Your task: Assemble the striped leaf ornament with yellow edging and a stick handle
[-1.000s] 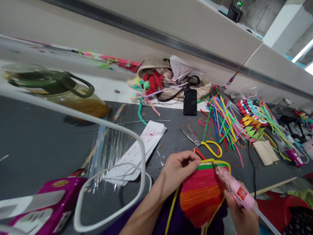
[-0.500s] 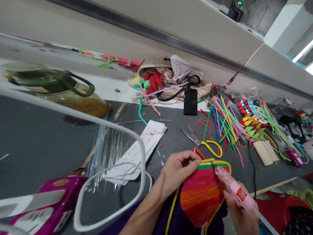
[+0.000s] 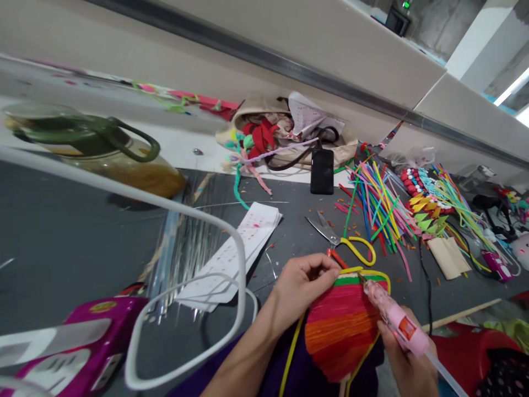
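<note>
Low in the view is a fan-shaped craft piece (image 3: 341,325) wound in green, red, pink and orange strands, with a stick at its bottom. A yellow cord (image 3: 378,273) runs along its upper edge and down its sides. My left hand (image 3: 308,281) pinches the upper left corner of the piece, fingers closed over its edge and the cord. My right hand (image 3: 407,353) grips a pink hot glue gun (image 3: 399,320), a clear glue stick trailing from its back. The gun's nozzle touches or nearly touches the top edge beside the cord.
Yellow-handled scissors (image 3: 355,245) lie just beyond the piece. Coloured sticks (image 3: 382,204), a black phone (image 3: 322,171), a cloth bag (image 3: 349,149) and paper strips (image 3: 248,242) lie farther back. A white cable (image 3: 185,209) loops at left near a jug (image 3: 124,165) and a purple device (image 3: 103,325).
</note>
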A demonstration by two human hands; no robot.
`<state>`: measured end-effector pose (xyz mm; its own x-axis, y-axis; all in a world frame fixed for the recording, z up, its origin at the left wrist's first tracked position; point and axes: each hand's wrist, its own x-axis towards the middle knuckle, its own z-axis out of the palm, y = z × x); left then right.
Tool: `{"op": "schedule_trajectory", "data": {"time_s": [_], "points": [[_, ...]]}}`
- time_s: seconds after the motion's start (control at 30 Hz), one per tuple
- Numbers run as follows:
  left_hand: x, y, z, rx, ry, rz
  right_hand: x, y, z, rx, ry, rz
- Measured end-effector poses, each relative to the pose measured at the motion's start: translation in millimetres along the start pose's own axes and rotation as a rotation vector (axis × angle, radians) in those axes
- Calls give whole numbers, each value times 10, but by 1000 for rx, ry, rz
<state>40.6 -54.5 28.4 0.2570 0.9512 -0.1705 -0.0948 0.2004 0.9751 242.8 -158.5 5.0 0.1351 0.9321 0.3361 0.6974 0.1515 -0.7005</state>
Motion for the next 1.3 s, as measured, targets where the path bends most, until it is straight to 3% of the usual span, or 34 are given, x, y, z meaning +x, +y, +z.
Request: {"op": "schedule_trajectory", "data": {"time_s": [0.63, 0.83, 1.03, 1.3], "points": [[1, 3, -1, -19, -13, 7, 30, -98, -29, -22, 25, -22], [4, 4, 3, -12, -9, 7, 25, -128, -12, 8, -22, -30], [1, -2, -3, -12, -21, 7, 19, -142, -7, -6, 24, -32], [0, 2, 0, -14, -22, 24, 3, -159, 7, 48, -35, -16]]}}
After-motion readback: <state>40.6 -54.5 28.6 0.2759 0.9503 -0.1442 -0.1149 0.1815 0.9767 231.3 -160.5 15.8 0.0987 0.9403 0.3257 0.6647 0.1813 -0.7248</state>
